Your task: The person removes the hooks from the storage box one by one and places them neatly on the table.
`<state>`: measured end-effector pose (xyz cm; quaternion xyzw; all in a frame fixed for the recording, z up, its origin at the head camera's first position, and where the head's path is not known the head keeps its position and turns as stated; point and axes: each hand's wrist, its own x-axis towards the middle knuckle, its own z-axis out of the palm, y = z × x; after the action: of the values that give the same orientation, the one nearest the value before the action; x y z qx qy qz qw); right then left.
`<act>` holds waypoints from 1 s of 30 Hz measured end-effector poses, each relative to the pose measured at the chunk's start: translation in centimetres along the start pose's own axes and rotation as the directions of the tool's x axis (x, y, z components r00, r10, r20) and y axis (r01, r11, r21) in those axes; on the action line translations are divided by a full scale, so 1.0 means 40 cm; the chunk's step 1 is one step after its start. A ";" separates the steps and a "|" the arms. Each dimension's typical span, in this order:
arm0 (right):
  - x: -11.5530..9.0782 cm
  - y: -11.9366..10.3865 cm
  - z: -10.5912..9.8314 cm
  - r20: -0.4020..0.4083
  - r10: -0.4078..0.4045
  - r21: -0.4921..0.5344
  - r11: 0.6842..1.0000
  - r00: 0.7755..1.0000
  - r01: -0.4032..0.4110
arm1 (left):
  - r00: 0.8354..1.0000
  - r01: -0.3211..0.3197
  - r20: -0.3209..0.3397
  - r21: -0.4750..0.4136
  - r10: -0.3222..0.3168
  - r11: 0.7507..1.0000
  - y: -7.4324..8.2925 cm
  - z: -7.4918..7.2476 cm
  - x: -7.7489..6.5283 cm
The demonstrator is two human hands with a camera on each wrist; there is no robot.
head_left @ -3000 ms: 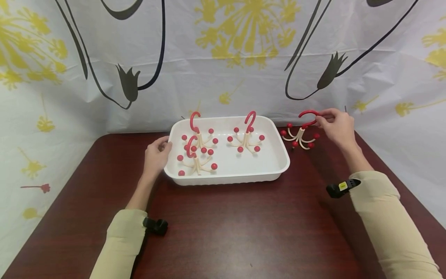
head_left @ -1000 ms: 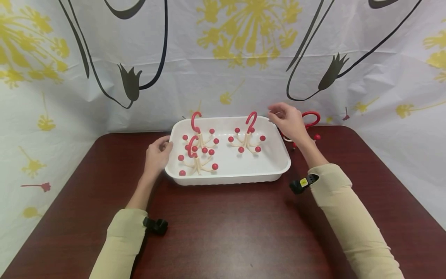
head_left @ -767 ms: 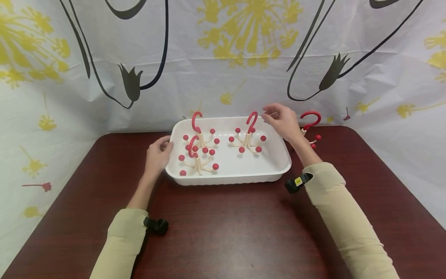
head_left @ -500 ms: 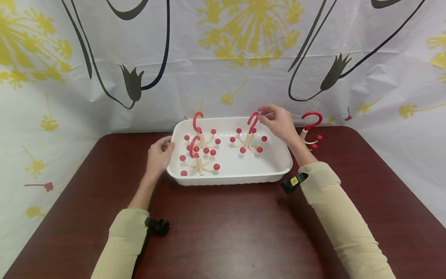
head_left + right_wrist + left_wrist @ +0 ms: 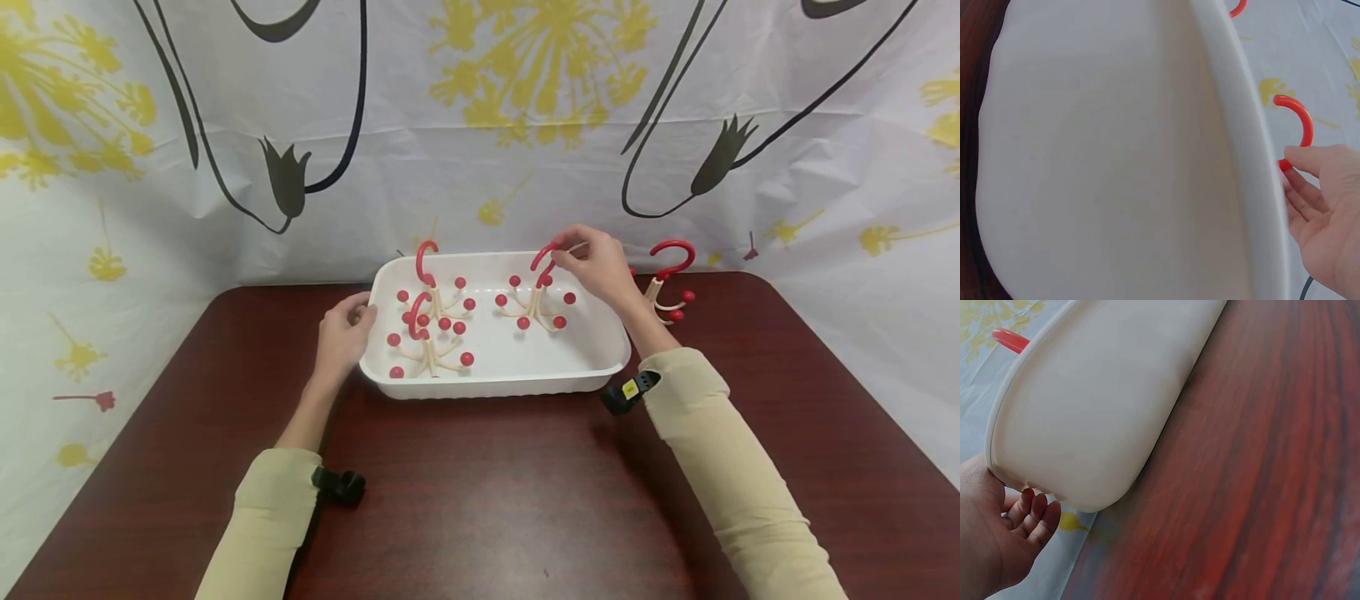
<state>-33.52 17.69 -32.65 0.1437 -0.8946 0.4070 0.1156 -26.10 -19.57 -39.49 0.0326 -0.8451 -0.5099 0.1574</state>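
Note:
Along the left rim of a white tray [image 5: 495,387], my left hand [image 5: 343,337] holds on; the left wrist view shows its fingers [image 5: 1044,525] curled under the tray's edge. My right hand [image 5: 597,262] pinches the red hook of a hook hanger [image 5: 535,302] that stands inside the tray at right, its cream arms tipped with red balls. In the right wrist view thumb and fingers meet on the red hook [image 5: 1305,122], and the tray wall [image 5: 1116,156] hides the rest. Two similar hangers stand in the tray's left half, one at the back [image 5: 424,265], one in front [image 5: 429,357].
Another hook hanger [image 5: 677,253] stands on the dark red-brown table [image 5: 480,492], right of the tray, partly hidden behind my right hand and wrist. A white cloth [image 5: 480,158] with yellow and grey flower prints hangs behind the table.
My right hand let go of the hanger on the table, moved left over the tray and took hold of the right hanger's hook, which now leans slightly. The left hand stays on the rim.

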 end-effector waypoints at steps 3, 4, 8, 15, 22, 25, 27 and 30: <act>-0.002 0.000 -0.003 0.007 0.003 -0.013 1.000 1.000 -0.003 | 1.000 0.000 0.001 0.001 0.000 1.000 -0.001 0.001 0.000; -0.003 -0.001 -0.004 0.011 0.001 -0.017 1.000 1.000 -0.001 | 1.000 0.000 0.000 0.002 0.000 1.000 -0.002 0.002 0.000; -0.007 0.001 -0.013 0.026 -0.006 -0.028 1.000 1.000 0.007 | 1.000 -0.002 0.001 0.003 0.002 1.000 -0.005 0.002 0.002; -0.016 0.008 -0.025 -0.001 -0.047 -0.058 0.997 0.999 0.047 | 1.000 -0.010 0.001 0.005 0.010 1.000 -0.006 0.002 0.003; -0.029 0.001 -0.040 -0.078 -0.083 -0.058 0.995 0.993 0.079 | 1.000 -0.019 0.003 0.011 0.019 1.000 -0.005 0.002 0.002; -0.032 -0.008 -0.048 -0.121 -0.091 -0.038 0.995 0.988 0.087 | 1.000 -0.024 0.003 0.012 0.024 1.000 -0.005 0.001 0.002; -0.034 -0.013 -0.054 -0.155 -0.105 -0.025 0.994 0.982 0.103 | 1.000 -0.027 0.002 0.012 0.027 1.000 -0.005 0.002 0.002; -0.036 -0.021 -0.065 -0.207 -0.130 0.008 0.991 0.970 0.134 | 1.000 -0.023 0.005 0.011 0.023 1.000 -0.005 0.001 0.002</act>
<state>-31.65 19.38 -30.89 0.1613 -0.8619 0.4207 0.2327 -26.22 -19.64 -39.65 0.0225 -0.8485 -0.5034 0.1613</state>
